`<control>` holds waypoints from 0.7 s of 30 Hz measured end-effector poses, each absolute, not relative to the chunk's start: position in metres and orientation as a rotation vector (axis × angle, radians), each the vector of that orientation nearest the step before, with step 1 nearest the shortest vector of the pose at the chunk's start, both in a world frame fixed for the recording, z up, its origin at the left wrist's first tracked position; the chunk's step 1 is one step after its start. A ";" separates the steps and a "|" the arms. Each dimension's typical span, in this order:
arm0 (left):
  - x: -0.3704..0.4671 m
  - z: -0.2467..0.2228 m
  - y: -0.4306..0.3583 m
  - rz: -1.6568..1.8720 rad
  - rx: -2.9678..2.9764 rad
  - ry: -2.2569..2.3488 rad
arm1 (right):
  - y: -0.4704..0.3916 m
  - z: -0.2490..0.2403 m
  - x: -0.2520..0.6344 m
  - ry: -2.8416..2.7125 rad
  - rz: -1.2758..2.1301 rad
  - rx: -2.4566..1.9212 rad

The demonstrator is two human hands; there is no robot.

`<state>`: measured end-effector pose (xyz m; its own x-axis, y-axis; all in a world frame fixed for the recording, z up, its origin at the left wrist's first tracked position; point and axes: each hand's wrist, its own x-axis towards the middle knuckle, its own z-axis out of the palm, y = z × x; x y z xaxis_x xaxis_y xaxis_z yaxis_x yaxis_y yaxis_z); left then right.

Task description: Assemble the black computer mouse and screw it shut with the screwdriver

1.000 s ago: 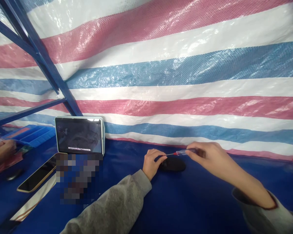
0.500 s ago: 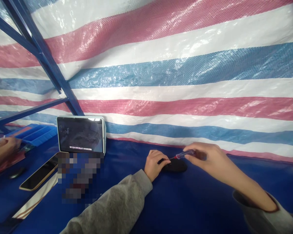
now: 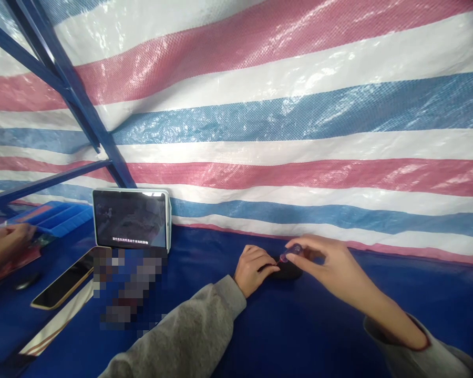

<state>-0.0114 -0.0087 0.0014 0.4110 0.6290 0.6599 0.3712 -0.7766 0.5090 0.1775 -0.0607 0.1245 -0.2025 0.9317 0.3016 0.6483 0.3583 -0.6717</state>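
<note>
A dark, rounded flat object lies on the blue table surface. At its left end my left hand is closed in a pinch, and what its fingertips hold is too small to name. My right hand grips the clear purplish handle of a screwdriver between thumb and fingers. The red-tinted tip of the tool points down and left, close to my left fingertips and over the dark object.
A tablet stands against the striped sheet at the left. Before it lie a phone and a blurred patch. Blue trays, a small dark object and another person's hands are farther left.
My right hand has shifted slightly left, and the screwdriver has swung to a steeper angle, its handle nearer my left fingertips. My left hand has barely moved.
</note>
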 end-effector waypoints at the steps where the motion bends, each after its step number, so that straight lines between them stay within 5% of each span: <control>1: -0.012 0.003 -0.009 1.291 2.391 0.881 | -0.061 0.126 0.178 -1.943 0.512 -1.369; 9: -0.011 -0.001 -0.007 0.932 2.604 0.829 | -0.058 0.136 0.197 -1.906 0.302 -1.482; 21: -0.012 -0.009 -0.003 0.881 2.652 0.865 | -0.048 0.127 0.203 -1.969 0.180 -1.558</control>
<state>-0.0115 -0.0034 -0.0090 0.6479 0.5947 0.4760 0.4653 -0.8037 0.3708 0.2035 -0.0475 0.1274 -0.1176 0.9188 0.3768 0.8350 0.2969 -0.4632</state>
